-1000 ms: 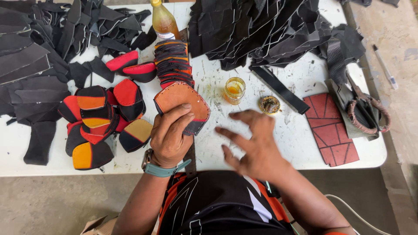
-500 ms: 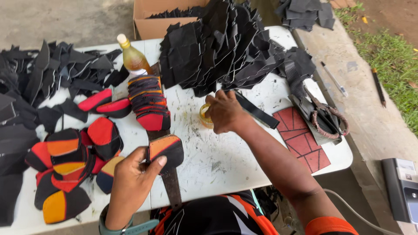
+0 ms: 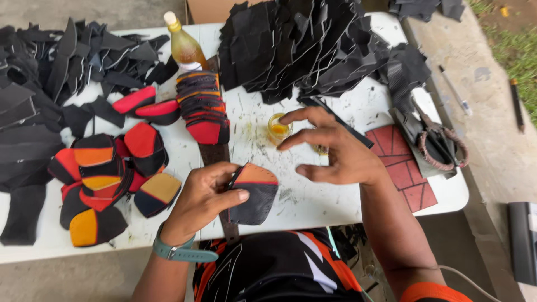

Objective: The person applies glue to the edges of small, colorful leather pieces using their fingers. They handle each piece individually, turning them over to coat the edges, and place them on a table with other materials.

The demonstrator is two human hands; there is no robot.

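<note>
Right now the left hand (image 3: pixel 204 193) is closed on a black shoe-upper piece with an orange edge (image 3: pixel 253 193), thumb across its top and fingers curled under one side, holding it over the white table (image 3: pixel 313 201) just in front of the person's body. The right hand (image 3: pixel 335 151) is spread, fingers loosely apart and holding nothing that I can see; its fingertips hover at the small glass cup of yellow liquid (image 3: pixel 278 128), probably glue, though the view is too small to be sure.

Judging by how things lie, a fair share of the work looks done: a fanned row of red-edged pieces (image 3: pixel 202 109) runs down the middle of the table from the amber bottle (image 3: pixel 183 47), and a cluster of red, orange and yellow-edged pieces (image 3: pixel 106 179) sits on the left. A good deal seems left, too, since a large heap of plain black cut pieces (image 3: pixel 302 47) fills the far side and another dark pile (image 3: pixel 50 78) covers the left end. The piece in hand appears to be midway, not yet laid with either group.
</note>
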